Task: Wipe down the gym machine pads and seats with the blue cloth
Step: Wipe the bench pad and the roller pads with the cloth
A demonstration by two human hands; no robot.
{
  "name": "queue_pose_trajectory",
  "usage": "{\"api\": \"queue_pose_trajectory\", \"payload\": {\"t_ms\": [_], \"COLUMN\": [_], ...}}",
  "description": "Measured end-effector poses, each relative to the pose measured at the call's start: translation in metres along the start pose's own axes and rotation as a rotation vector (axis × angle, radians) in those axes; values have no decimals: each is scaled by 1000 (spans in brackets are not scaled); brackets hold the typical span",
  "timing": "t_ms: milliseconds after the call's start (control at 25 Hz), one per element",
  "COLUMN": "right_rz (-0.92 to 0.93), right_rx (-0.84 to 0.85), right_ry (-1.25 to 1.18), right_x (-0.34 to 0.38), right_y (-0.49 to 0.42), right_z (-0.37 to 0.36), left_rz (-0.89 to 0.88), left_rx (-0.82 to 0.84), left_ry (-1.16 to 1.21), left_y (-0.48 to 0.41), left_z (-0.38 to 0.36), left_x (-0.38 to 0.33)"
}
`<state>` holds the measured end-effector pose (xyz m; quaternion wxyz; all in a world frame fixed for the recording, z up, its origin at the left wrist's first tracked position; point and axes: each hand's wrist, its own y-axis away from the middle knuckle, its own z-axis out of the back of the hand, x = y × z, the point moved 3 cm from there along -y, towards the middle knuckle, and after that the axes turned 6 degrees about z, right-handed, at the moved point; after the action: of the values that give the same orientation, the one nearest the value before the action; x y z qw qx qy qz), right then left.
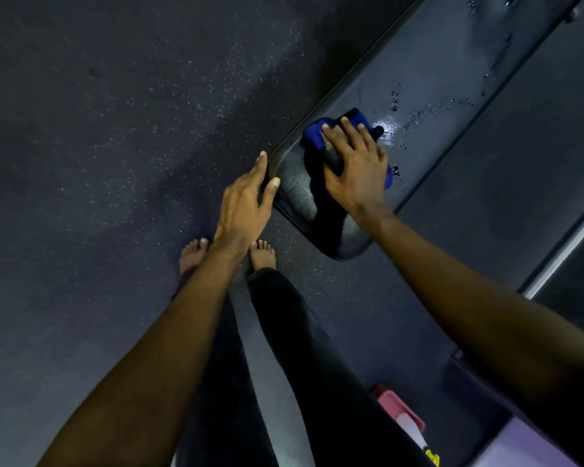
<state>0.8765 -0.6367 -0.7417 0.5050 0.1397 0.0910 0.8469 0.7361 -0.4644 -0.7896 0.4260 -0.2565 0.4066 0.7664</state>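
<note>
A long black padded bench (435,89) runs from the centre to the upper right, with wet drops and a shiny wet patch on it. The blue cloth (314,134) lies on the pad near its rounded near end. My right hand (356,163) presses flat on the cloth with fingers spread. My left hand (246,200) rests against the pad's left edge, fingers straight, thumb on the rim. Part of the cloth is hidden under my right palm.
Dark speckled rubber floor (115,129) fills the left side. My bare feet (262,252) and dark trousers stand just below the pad's end. A metal frame bar (560,251) crosses the right side. A pink object (398,412) sits at the lower right.
</note>
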Motion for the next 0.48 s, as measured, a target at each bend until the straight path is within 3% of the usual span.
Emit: {"api": "queue_pose_trajectory", "payload": {"t_ms": [40,160,240,400,480], "right_rz": [-27,359,463,-33,-22], "right_rx": [-6,88,122,-10,-19], "right_ry": [8,97,121,29,35], "right_x": [19,59,51,48,66], "right_y": [-1,-1,-17,-29,-10], "right_z": [-4,-12,-4,-4,-12], "left_rz": [-1,74,203,359,265], "left_rx": [7,48,53,45,121], "left_ry": [12,138,229,276,249], "left_y": [0,5,14,25,19], "left_z": [1,-3,-3,21,35], "left_x": [0,1,7,33,34]}}
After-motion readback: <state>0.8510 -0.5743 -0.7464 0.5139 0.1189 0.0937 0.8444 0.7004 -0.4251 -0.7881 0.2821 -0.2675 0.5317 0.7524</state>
